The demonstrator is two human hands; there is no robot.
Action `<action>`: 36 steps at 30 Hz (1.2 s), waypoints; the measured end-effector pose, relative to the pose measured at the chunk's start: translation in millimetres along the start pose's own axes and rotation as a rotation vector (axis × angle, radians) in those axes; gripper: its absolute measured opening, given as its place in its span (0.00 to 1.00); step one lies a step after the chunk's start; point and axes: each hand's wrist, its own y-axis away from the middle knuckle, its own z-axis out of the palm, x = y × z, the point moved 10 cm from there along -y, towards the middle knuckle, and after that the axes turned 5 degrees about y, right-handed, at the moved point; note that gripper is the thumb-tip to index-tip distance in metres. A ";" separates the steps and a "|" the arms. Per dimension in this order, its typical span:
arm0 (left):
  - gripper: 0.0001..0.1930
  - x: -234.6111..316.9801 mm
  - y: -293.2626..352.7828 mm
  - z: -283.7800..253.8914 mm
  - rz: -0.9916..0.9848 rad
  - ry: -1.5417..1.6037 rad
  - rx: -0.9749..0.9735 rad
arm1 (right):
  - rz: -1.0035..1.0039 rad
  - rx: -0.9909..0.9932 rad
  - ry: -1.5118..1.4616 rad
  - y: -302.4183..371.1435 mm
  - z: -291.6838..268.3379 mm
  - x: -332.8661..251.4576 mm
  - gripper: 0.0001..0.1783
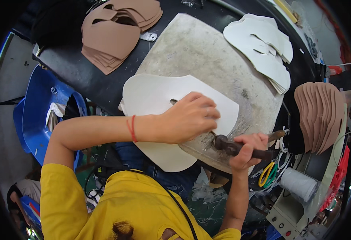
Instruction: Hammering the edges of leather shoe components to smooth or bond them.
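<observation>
A white curved cut-out sheet [151, 90] with a small slot lies across the grey stone-like slab [191, 40], its lower part hanging over the near edge. My left hand [191, 118] rests on this sheet with its fingers curled down. A thin dark tip shows under those fingers; what they hold is mostly hidden. My right hand [247, 152] is closed round a hammer [225, 145], whose dark head is close to the left fingertips. A wooden handle end sticks out on the far side of the right hand.
Stacked brown cut-outs [109, 38] lie at the far left, white ones [259, 44] at the far right. More brown pieces [318, 116] stand fanned at the right. Near them are yellow-handled scissors [266, 175] and a white thread spool [298, 183]. A blue tub [37, 108] stands left.
</observation>
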 end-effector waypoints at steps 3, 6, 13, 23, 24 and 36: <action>0.02 -15.9 -18.4 4.8 -0.188 0.043 -0.208 | -0.045 -0.174 -0.208 -2.1 -9.0 -10.2 0.17; 0.03 -20.2 -22.6 22.4 -0.287 0.068 -0.418 | -0.010 -0.175 -0.442 -9.9 -14.3 -37.3 0.18; 0.05 -7.0 -6.0 -6.6 -0.125 -0.129 -0.090 | 0.045 -0.116 -0.071 -13.8 15.2 -0.1 0.20; 0.18 22.2 9.1 26.4 0.041 -0.148 -0.229 | 0.031 -0.007 0.188 -19.9 -4.4 9.6 0.16; 0.19 28.4 11.5 24.9 0.095 -0.186 -0.192 | 0.042 -0.016 0.157 -20.3 -3.9 11.5 0.16; 0.10 33.8 16.3 32.5 0.130 -0.158 -0.301 | -0.026 0.028 0.139 -12.7 -5.0 13.0 0.11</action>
